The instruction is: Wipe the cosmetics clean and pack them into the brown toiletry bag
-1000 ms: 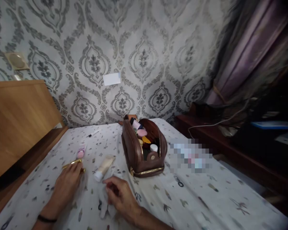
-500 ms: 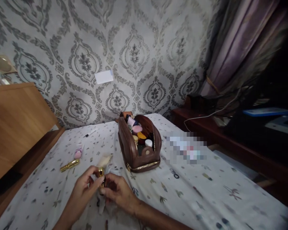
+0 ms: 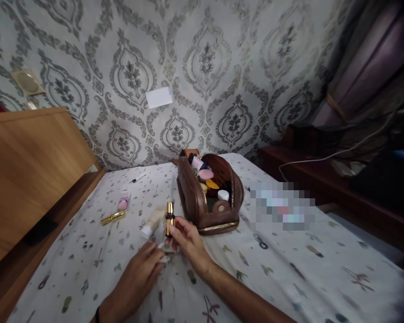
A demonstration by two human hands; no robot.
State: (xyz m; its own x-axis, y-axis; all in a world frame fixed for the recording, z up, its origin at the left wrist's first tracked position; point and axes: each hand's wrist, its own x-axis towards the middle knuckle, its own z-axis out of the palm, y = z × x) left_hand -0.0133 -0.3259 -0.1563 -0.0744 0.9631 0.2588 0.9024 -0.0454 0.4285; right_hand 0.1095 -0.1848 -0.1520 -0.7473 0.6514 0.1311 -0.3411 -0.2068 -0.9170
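Note:
My right hand [image 3: 190, 244] grips a small dark bottle [image 3: 169, 226] with a gold cap and gold label, held upright. My left hand [image 3: 141, 271] is low and to the left, its fingers closed on a crumpled white tissue [image 3: 164, 258] that also reaches under my right fingers. Behind the hands a beige tube with a white cap [image 3: 153, 222] lies on the patterned sheet. A brown leather toiletry bag [image 3: 193, 208] stands unzipped to the right, filled with several jars and bottles, among them a white-lidded jar [image 3: 223, 195] and a pink round item [image 3: 206, 174].
On the left of the bed lie a gold tube [image 3: 113, 218], a small pink tube [image 3: 123, 202] and a thin white stick with a dark end [image 3: 138, 177]. A blurred-out item [image 3: 283, 206] lies right of the bag. A wooden panel [image 3: 37, 170] borders the left side.
The bottle now stands upright in my right hand alone, lifted toward the bag. My left hand has let go of it and dropped to the tissue. The view has shifted left.

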